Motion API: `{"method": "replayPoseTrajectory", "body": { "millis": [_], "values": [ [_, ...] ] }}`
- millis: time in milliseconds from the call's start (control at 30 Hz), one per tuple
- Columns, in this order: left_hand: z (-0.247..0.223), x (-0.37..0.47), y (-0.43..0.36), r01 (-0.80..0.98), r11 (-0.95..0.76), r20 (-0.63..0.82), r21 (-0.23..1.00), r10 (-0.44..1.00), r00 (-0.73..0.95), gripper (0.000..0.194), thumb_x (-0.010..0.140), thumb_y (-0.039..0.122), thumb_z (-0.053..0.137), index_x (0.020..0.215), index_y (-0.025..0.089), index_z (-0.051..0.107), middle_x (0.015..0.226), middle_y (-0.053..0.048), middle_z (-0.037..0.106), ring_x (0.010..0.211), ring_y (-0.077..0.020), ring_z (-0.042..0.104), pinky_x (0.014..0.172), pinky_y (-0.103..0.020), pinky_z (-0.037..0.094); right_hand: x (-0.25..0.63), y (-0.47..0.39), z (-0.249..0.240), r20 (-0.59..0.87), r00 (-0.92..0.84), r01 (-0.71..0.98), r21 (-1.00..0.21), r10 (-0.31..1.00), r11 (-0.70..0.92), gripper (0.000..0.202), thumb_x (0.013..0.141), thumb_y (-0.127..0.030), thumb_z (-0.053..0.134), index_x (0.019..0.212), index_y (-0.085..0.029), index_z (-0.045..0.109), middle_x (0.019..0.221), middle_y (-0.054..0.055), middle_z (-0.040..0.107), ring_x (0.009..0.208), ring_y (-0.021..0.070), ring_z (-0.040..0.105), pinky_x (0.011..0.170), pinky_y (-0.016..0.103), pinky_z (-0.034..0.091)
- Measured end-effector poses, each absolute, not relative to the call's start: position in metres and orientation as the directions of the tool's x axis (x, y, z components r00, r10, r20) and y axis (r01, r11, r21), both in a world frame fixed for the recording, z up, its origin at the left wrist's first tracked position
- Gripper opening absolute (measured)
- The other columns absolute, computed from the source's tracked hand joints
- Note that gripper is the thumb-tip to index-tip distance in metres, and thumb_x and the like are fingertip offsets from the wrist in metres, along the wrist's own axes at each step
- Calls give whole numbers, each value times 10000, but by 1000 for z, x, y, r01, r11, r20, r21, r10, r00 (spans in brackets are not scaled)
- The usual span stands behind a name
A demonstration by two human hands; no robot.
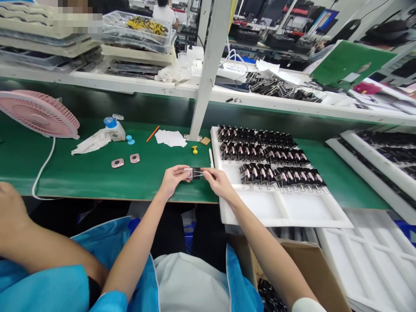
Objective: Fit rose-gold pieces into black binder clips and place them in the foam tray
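My left hand [174,178] pinches a small pink watch case [187,173] above the front of the green bench. A black binder clip [196,173] sits over the right end of that case. Its wire handles are between the fingers of my right hand [217,180]. Two more pink watch cases, one at left [117,163] and one beside it [134,158], lie on the bench to the left. Right of my hands stands a white foam tray [253,203], with rows of clipped pink cases [282,175] in its upper compartments.
A co-worker's arm [42,242] reaches in at the left. On the bench are a pink fan [39,113], a bottle [114,129], white paper [170,138], an orange stick [152,134] and a yellow piece [194,150]. A cardboard box [312,268] with black clips stands below right.
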State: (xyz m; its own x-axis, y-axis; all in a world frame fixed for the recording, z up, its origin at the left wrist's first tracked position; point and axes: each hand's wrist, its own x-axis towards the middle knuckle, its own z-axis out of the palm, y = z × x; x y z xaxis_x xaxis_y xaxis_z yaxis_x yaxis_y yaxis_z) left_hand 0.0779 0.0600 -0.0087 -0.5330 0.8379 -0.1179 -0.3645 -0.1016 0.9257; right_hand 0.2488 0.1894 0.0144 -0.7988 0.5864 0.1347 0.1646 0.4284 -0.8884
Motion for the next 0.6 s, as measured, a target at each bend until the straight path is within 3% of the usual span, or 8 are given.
{"method": "replayPoseTrajectory", "body": {
  "millis": [267,400,433,500,533,600],
  "values": [
    [-6,74,61,-307,-69,-120,949,823,-556,532,569,434,965,962,128,776,861,-122,773,670,-224,717,656,-355,603,236,184,20,155,-807,151,-878,569,454,354,998,-421,535,1110,-171,759,1004,85,759,847,225,671,755,330,510],
    [-2,74,61,-229,-63,-89,971,795,-600,522,579,389,948,981,128,742,888,-87,758,655,-162,675,620,-284,567,260,169,33,269,-705,133,-858,656,496,454,972,-475,600,1293,-157,649,981,68,713,733,173,613,730,304,511],
    [-2,73,64,-211,-83,-69,974,778,-624,512,575,363,944,979,131,733,875,-70,748,659,-152,667,615,-269,560,279,169,34,341,-631,147,-829,696,540,464,971,-495,602,1296,-166,635,990,68,700,741,174,604,747,309,513],
    [-6,71,73,-168,-137,-14,976,734,-679,498,549,314,933,965,135,725,847,-40,725,660,-133,641,618,-253,552,336,173,30,470,-391,265,-766,791,586,375,1006,-518,537,1128,-189,671,947,67,676,784,190,602,794,325,510],
    [-10,70,78,-119,-154,23,981,699,-714,493,535,300,926,956,138,726,822,-25,713,649,-125,623,610,-247,544,374,175,25,507,-222,364,-749,833,553,378,1035,-519,471,1003,-197,667,889,65,657,794,198,602,802,331,504],
    [-18,70,86,-16,-159,92,987,646,-758,474,531,288,903,952,146,738,776,-4,689,619,-110,579,595,-241,524,460,177,7,495,130,581,-741,859,338,464,1084,-495,323,854,-204,603,805,63,614,796,210,598,799,335,492]
  ]
}}
